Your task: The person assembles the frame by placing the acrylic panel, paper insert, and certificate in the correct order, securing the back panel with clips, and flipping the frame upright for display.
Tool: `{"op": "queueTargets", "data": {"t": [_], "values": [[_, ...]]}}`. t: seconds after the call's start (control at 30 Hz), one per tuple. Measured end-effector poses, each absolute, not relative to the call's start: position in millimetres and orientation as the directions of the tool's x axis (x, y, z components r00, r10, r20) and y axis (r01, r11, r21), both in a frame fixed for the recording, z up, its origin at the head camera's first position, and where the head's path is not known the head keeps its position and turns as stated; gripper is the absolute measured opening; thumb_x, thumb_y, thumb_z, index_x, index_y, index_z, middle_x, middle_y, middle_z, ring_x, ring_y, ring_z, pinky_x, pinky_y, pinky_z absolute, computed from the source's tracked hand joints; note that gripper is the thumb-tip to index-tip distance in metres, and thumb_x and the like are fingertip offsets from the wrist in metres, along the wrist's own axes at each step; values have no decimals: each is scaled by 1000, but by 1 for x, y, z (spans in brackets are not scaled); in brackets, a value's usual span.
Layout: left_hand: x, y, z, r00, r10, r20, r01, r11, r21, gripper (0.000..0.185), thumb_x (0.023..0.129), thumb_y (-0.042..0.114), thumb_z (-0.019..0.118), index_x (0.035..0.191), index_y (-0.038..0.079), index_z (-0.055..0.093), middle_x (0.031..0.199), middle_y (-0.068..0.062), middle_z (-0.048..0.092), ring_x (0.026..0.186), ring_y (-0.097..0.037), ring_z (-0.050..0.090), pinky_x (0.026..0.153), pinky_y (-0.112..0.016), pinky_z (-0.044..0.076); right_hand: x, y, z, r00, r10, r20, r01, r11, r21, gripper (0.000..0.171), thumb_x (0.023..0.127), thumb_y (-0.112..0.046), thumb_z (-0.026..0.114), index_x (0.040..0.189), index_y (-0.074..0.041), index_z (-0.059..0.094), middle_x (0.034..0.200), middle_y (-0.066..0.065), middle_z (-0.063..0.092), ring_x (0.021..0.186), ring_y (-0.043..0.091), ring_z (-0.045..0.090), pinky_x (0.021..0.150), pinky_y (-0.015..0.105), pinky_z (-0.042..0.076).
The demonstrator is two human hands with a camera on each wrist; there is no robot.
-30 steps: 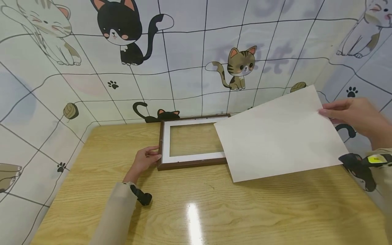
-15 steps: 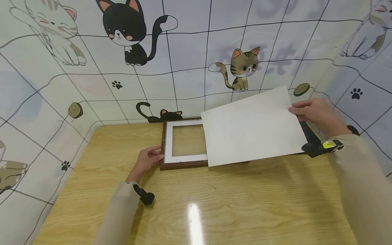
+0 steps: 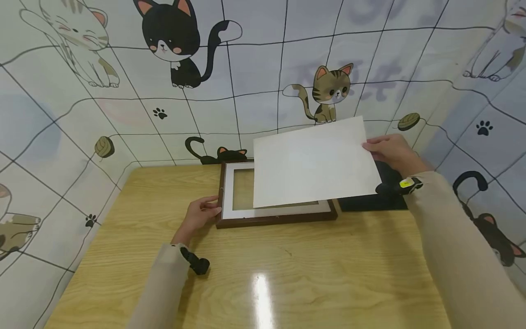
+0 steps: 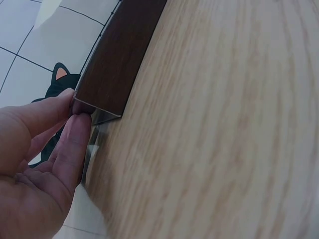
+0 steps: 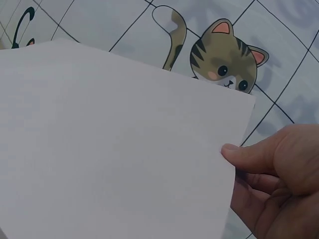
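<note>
A brown picture frame (image 3: 279,220) with a white inner border lies on the table against the back wall. My left hand (image 3: 199,214) pinches its left side; the left wrist view shows the thumb and fingertips (image 4: 77,129) at the end of the dark brown edge. My right hand (image 3: 390,151) pinches the right edge of a blank white sheet (image 3: 312,164), thumb on top. The sheet is tilted, its right end higher, and overlaps most of the frame. The frame's upper right part is hidden under it.
A black flat panel (image 3: 370,204) lies right of the frame, partly covered by the sheet and right hand. A cloth with printed cats (image 3: 263,68) stands close behind and at both sides of the wooden table (image 3: 312,274).
My right hand has moved left with the white sheet, bringing it from the right over the frame. More of the black panel shows. My left hand stays at the frame's left side.
</note>
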State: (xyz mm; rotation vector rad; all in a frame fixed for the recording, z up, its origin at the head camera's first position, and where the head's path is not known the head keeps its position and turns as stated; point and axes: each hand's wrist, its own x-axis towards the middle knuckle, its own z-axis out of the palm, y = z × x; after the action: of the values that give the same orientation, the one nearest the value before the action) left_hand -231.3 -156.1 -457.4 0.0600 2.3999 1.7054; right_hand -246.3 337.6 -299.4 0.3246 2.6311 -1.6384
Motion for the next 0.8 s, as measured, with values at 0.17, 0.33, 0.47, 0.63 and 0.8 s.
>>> {"op": "queueTargets", "data": {"t": [0.17,0.33,0.47,0.63,0.8], "values": [[-230,-159,-459,-984,136,-114,-63,333,941,45,86,5,64,128,-1,51,112,-25,55,99,-29,55,75,-28,51,-259,321,-314,-975,135,-174,216,428,-878,56,89,-25,61,130,10,42,113,14,53,74,2,57,73,17,49],[-230,-158,-460,-986,145,-77,-20,360,933,45,86,7,64,128,-3,51,114,-26,55,104,-33,54,80,-31,49,-271,308,-328,-968,107,-228,252,413,-875,56,90,-24,59,131,10,41,126,23,45,76,2,57,79,21,48],[-229,-159,-462,-989,141,-47,3,336,942,43,85,9,66,125,-2,54,110,-25,57,101,-34,56,83,-37,48,-280,298,-340,-962,78,-262,271,390,-880,57,90,-22,59,132,10,39,127,22,44,79,3,56,84,24,46],[-229,-162,-467,-986,162,28,69,257,964,41,82,13,70,120,1,60,102,-22,60,91,-29,60,74,-34,52,-289,287,-355,-955,57,-293,293,365,-884,56,91,-22,58,133,9,38,129,22,43,89,9,55,92,29,43],[-232,-159,-466,-990,133,-48,-2,323,946,42,85,8,66,125,0,55,111,-24,57,100,-33,57,80,-35,50,-292,279,-368,-948,33,-316,304,378,-874,51,92,-20,57,132,8,41,129,21,45,91,12,54,92,29,43]]}}
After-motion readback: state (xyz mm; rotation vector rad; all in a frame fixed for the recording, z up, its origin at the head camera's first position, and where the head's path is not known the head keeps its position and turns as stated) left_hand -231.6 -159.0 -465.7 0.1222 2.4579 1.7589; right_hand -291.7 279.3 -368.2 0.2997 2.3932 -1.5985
